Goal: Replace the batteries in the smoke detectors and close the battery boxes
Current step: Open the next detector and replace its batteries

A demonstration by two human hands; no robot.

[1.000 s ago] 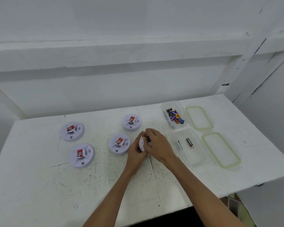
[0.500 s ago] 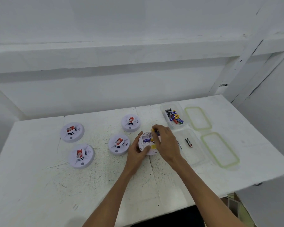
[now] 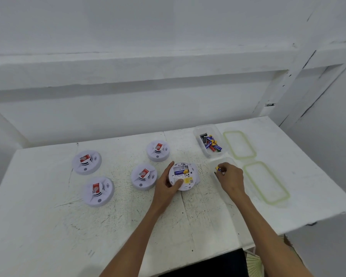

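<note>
Left hand [image 3: 168, 185] steadies the upturned smoke detector [image 3: 181, 175] on the table [image 3: 48, 226], fingers curled round its left rim and thumb pressed on its near face; battery bay open upward, one blue-and-yellow battery [image 3: 180, 172] lying in it, the slot beside it looks vacant; bay cover not identifiable.

Right hand [image 3: 230, 177] sits over the near clear tub [image 3: 214, 163], just right of the detector; thumb and fingertips pinched on a small battery [image 3: 217, 168] showing yellow and purple. Far clear tub [image 3: 209, 141] holds a loose heap of mixed batteries; two green-rimmed lids [image 3: 239, 144] lie right of the tubs, near one [image 3: 266, 182] beside the near tub; neither tub closed.

Four other detectors rest face-up to the left: far centre [image 3: 158, 150], near centre [image 3: 143, 176], far left [image 3: 86, 161], near left [image 3: 98, 191]; each bears a red tag; judged untouched.

Judgement: step in hand is dropping a spent cell into the near tub; whether this cell is spent or fresh cannot be confirmed. To do well: release low inside the tub so it does not bounce out; keep the left thumb down so the detector does not skate; draw replacements only from the far tub; check polarity marks before seating; press each cell flat against its spring contact; remaining cell must also come out.
</note>
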